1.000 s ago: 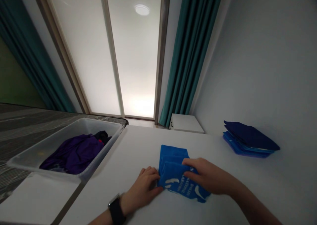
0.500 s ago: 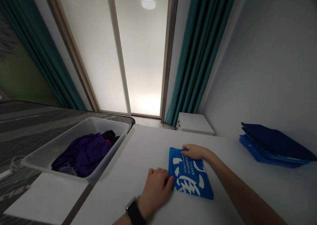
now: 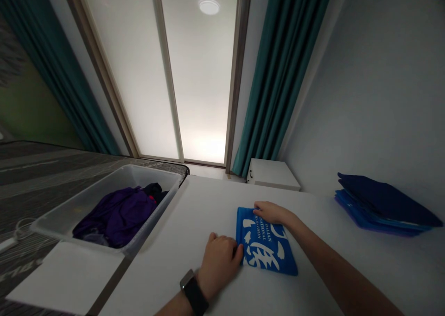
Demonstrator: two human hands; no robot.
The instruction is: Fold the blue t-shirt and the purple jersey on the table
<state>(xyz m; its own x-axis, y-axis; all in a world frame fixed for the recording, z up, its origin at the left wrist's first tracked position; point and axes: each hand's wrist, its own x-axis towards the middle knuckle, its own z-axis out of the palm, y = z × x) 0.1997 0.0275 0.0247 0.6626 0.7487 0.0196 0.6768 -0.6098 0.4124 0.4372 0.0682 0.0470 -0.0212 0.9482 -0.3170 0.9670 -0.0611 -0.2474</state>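
A folded blue cloth [image 3: 269, 246] with white lettering lies flat on the white table [image 3: 167, 242]. My left hand [image 3: 221, 256], with a dark watch on its wrist, rests at the cloth's left edge; its fingers are curled and its thumb touches that edge. At the top right edge my right hand [image 3: 273, 212] holds the cloth, with the thumb over the printed side and the other fingers partly hidden.
On the right side of the table is a stack of folded dark and bright blue pieces [image 3: 385, 205]. At the left, a translucent bin [image 3: 73, 209] holds purple and black cloth [image 3: 118, 214]. A white cabinet [image 3: 273, 172] stands beyond the table.
The blue cloth and my right hand have shifted very slightly left and up. My left hand stays at the left edge, its wrist a little further right.
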